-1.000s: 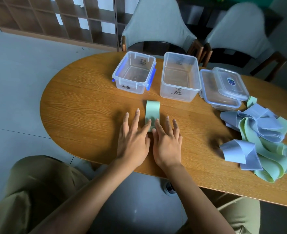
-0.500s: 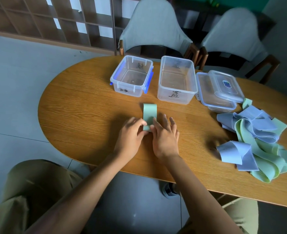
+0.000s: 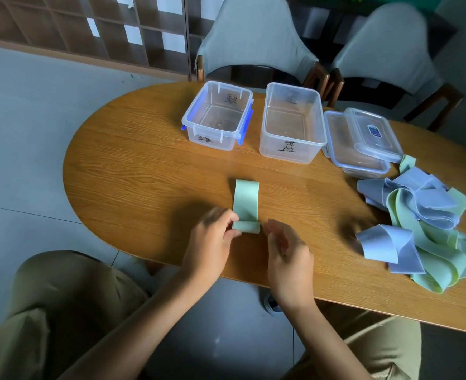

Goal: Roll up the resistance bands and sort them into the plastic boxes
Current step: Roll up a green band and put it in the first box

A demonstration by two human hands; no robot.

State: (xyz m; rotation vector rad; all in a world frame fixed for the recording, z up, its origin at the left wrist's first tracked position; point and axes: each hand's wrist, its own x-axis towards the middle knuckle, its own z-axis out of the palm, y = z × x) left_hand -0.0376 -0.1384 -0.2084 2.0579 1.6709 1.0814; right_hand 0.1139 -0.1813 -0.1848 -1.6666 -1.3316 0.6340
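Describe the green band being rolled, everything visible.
The green band is a flat, matte strip of pale green, stretchy-looking material, lying lengthwise on the wooden table, pointing away from the person toward the boxes. Its near end is curled into a small roll; the far part lies flat and unrolled. The left hand pinches the roll's left end with its fingers. The right hand is beside the roll's right end, apparently not touching, though motion blur leaves that unsure.
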